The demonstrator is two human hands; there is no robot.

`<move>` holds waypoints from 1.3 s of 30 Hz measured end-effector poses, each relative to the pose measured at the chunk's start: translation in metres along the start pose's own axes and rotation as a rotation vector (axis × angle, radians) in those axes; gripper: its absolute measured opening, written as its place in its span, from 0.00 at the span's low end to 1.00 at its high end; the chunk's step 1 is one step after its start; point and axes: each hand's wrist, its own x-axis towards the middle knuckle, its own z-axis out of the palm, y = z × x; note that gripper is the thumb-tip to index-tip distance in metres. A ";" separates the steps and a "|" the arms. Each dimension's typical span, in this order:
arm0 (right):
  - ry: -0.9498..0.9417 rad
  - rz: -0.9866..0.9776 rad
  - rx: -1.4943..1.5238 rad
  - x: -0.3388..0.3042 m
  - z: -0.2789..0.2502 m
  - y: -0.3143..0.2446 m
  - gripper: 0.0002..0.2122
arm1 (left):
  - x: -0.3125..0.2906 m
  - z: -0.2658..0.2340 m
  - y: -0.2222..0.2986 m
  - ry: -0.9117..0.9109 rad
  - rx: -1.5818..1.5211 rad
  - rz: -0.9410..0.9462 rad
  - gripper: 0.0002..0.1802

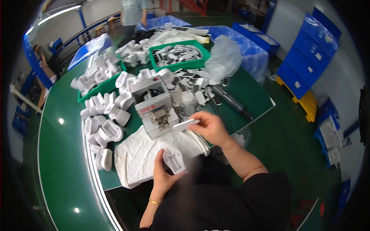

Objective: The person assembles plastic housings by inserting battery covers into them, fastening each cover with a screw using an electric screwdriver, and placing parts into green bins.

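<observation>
My left hand (pixel 162 173) is closed around a white plastic housing (pixel 174 161) with a rounded end and a long slotted recess facing up. Between the thumb and fingers of my right hand (pixel 210 127) is a small flat white plastic cover (pixel 185 124), up and to the right of the housing and apart from it. Under both parts a white cloth (pixel 138 158) covers the near edge of the green table. Just beyond the cloth stands a grey box-shaped machine (pixel 152 106) with a metal mechanism on its front, near the cover.
Many white housings (pixel 111 131) crowd the table's left side. A green tray (pixel 154 65) of small covers stands at the back, with loose covers (pixel 196 84) before it. An electric screwdriver (pixel 233 101) lies right, below a clear plastic bag (pixel 224 57). Another person (pixel 133 13) stands beyond.
</observation>
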 end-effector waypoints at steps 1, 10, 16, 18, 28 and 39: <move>-0.036 -0.002 0.061 -0.001 0.006 0.000 0.09 | 0.000 0.001 0.000 0.013 0.002 0.003 0.62; -0.200 0.214 0.040 -0.020 0.033 0.006 0.18 | -0.001 0.002 -0.018 -0.025 0.023 0.000 0.62; -0.269 0.311 0.018 -0.023 0.052 0.006 0.13 | -0.004 -0.003 -0.010 0.003 -0.065 0.011 0.59; -0.294 0.310 -0.045 -0.019 0.061 0.009 0.13 | -0.008 -0.005 -0.014 0.072 -0.002 0.053 0.58; -0.323 0.380 -0.030 -0.024 0.060 0.007 0.10 | -0.007 0.003 -0.015 0.080 -0.013 0.042 0.58; -0.282 0.297 -0.093 -0.026 0.057 0.006 0.08 | 0.002 -0.003 -0.011 0.061 -0.009 0.064 0.60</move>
